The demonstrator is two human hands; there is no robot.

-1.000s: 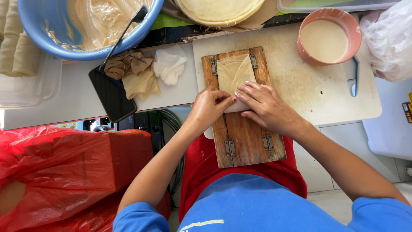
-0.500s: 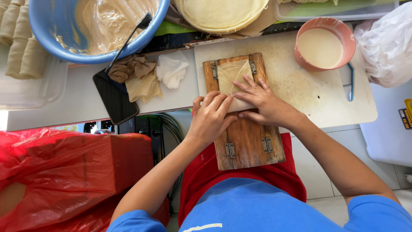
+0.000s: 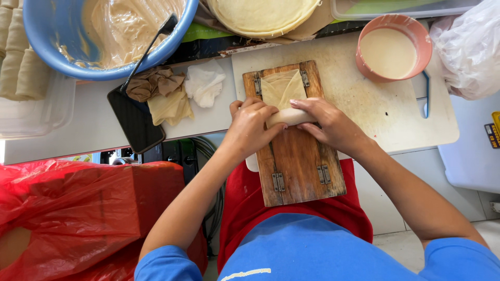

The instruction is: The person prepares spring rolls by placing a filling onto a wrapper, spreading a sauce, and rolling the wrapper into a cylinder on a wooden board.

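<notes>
While both hands bear down on it, the pale roll (image 3: 289,117) lies crosswise at the middle of the wooden board (image 3: 297,161), its loose wrapper flap (image 3: 281,88) pointing toward 12 o'clock.

Head view only. Left hand (image 3: 250,127): grip curled, fingers pressed together over the roll's 9 o'clock end. Right hand (image 3: 328,125): fingers laid flat along the top and 3 o'clock end, thumb side tucked under. Neither grip spread.

Handling, as judged: wrapper looks thin, soft, slightly damp; likely light and easy to tear. Best held broadly along its length with flat fingers, not pinched at one spot; ends look like the weak points.

Edges and room: board overhangs the counter (image 3: 78,125) edge toward 6 o'clock, over the red apron. Board sits on a white cutting board (image 3: 380,109) with bare surface at 3 o'clock. Pink bowl (image 3: 394,48) of pale liquid at 1 o'clock, near. Blue basin (image 3: 41,36) with a dark utensil at 10 o'clock; crumpled cloths (image 3: 172,93) and a dark phone (image 3: 136,122) at 9 o'clock. Stack of round wrappers (image 3: 260,15) at 12 o'clock. Red plastic bag (image 3: 67,218) at 8 o'clock, below counter level.
</notes>
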